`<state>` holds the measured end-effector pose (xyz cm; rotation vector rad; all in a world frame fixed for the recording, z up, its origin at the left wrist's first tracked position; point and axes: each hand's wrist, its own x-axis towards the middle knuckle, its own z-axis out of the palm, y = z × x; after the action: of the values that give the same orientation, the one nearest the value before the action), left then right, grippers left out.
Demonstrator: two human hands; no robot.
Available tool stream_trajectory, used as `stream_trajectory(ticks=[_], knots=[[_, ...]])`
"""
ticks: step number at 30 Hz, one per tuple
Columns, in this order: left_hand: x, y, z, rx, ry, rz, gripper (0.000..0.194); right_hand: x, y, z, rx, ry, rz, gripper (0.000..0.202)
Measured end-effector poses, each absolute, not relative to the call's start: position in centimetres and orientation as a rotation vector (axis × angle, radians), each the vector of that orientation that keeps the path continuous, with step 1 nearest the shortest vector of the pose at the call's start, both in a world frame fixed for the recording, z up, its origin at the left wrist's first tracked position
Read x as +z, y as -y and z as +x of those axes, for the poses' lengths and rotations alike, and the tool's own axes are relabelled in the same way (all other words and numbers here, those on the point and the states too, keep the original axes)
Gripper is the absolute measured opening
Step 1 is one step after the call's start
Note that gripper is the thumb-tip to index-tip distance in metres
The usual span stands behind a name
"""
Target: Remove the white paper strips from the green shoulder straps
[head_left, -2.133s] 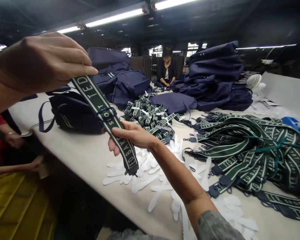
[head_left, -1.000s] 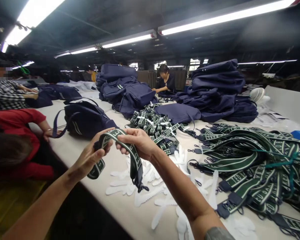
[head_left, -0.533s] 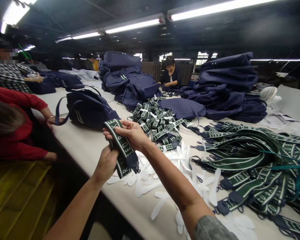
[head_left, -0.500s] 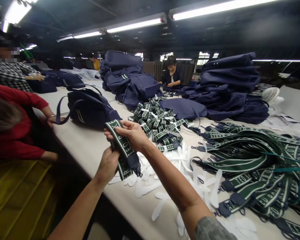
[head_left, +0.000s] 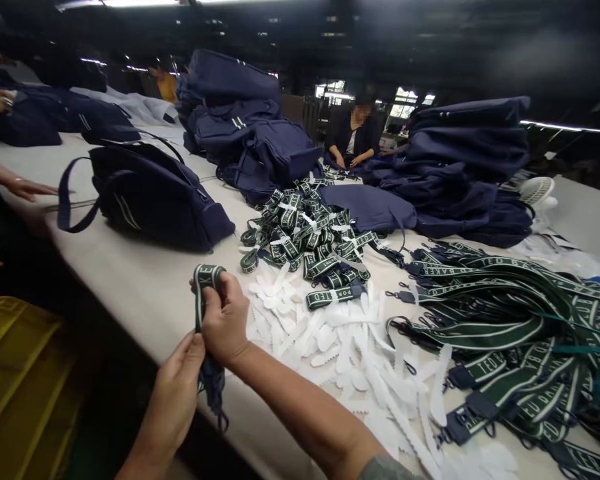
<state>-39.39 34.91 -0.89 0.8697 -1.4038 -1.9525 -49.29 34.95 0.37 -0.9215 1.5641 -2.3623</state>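
Observation:
A green webbing strap (head_left: pixel 208 275) with white edge stripes and lettering is folded over on itself between my hands, above the table's front edge. My right hand (head_left: pixel 229 321) is closed around its upper part, just below the fold. Lower down, my left hand (head_left: pixel 176 383) pinches the strap between thumb and fingers, partly hidden behind it. The strap's dark end with a hook (head_left: pixel 215 390) dangles below both hands. White paper strips with toothed edges (head_left: pixel 325 340) lie scattered on the table to the right of my hands.
Behind the strips is a heap of banded, folded straps (head_left: pixel 300 233). Long loose straps (head_left: pixel 505 320) fill the right side. Navy bags stand at left (head_left: pixel 150 193) and in piles behind (head_left: pixel 250 127). A co-worker (head_left: pixel 355 137) sits opposite; another's hand (head_left: pixel 27 187) reaches in at left.
Both hands have moved left and down with the strap, which is turned from its lettered face to a more edge-on, upright position. The view has shifted downward and right.

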Motion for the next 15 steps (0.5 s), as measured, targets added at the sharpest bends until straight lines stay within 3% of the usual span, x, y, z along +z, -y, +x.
stream_trajectory(ticks=[7, 10, 12, 13, 15], knots=[[-1.8, -31.7, -39.7, -1.898, 1.543, 0.967, 0.063, -2.8, -30.8, -49.3, -2.268, -1.868, -0.808, 0.028], [-2.1, -30.6, -40.0, -1.862, 1.622, 1.071, 0.066, -2.6, -30.0, -51.3, -2.093, -1.941, -0.83, 0.018], [-2.5, -29.8, -39.5, -1.926, 1.56, 1.084, 0.063, 0.0, -30.7, -52.9, -1.819, -1.959, -0.998, 0.012], [-2.9, -29.4, -39.1, -1.94, 1.528, 1.052, 0.063, 2.2, -31.6, -53.6, -1.712, -1.913, -1.099, 0.022], [-3.7, -28.7, -37.9, -1.883, 1.561, 1.049, 0.063, 7.7, -34.8, -54.5, -1.902, -1.813, -1.132, 0.016]])
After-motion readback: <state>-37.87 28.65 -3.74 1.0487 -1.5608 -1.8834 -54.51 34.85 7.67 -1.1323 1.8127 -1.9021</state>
